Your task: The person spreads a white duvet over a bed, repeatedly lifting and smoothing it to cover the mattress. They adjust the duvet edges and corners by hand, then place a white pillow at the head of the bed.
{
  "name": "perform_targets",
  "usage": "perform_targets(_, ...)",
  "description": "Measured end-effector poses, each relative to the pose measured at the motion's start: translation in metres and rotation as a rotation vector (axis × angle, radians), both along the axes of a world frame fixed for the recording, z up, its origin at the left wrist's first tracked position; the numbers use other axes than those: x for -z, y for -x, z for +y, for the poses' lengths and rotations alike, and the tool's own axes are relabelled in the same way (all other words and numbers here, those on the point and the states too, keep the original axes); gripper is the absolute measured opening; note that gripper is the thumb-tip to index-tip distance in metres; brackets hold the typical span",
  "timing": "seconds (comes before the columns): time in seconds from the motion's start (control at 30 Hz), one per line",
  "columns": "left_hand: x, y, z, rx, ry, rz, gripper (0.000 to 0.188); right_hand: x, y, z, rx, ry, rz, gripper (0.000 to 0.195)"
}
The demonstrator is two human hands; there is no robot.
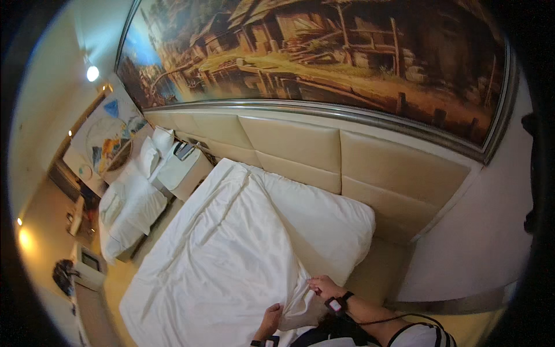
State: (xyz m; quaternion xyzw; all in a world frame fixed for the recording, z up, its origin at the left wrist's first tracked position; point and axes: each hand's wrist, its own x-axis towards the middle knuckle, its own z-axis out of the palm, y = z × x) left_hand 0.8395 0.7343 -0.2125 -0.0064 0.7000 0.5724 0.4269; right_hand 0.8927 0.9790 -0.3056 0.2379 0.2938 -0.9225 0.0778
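Note:
A white duvet point(243, 243) lies rumpled over most of the near bed, with long folds running along its far side. My right hand point(325, 287) pinches the duvet's edge near the bed's near right side. Lower and further left, my left hand point(272, 319) grips the same edge, its fingertips partly hidden by the cloth. Between the two hands the fabric is bunched. Beyond that edge, the white fitted sheet point(325, 217) on the mattress is exposed up to the headboard. Each wrist wears a strapped device, and a black cable runs along my right forearm.
A padded beige headboard point(299, 152) lines the wall under a large framed painting point(277, 56). A bedside table point(177, 169) holding a dark object stands between this bed and a second white bed point(130, 208) with pillows. At lower left is a long desk point(93, 316).

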Motion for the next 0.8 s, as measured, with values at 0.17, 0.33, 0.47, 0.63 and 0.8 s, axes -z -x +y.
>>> perform_targets(0.17,0.083,0.028,0.012,-0.138,0.132,0.516,0.023,-0.130,-0.013,0.035,0.012,-1.066,0.245,0.018)
perform_targets(0.33,-0.004,0.046,0.109,-0.129,-0.462,-0.133,0.039,-0.164,-0.006,0.000,-0.253,-1.622,0.988,0.020)
perform_targets(0.47,-0.001,0.049,0.120,-0.078,-0.551,-0.140,0.031,-0.121,-0.020,0.015,-0.132,-1.100,0.249,0.026)
perform_targets(0.63,0.001,0.039,0.054,-0.175,-0.532,-0.317,0.031,-0.083,0.010,-0.002,0.068,-0.740,-0.367,0.069)
perform_targets(0.8,-0.015,0.024,0.023,-0.214,-0.377,-0.334,0.030,0.009,0.031,-0.020,-0.205,-0.140,-0.530,0.100)
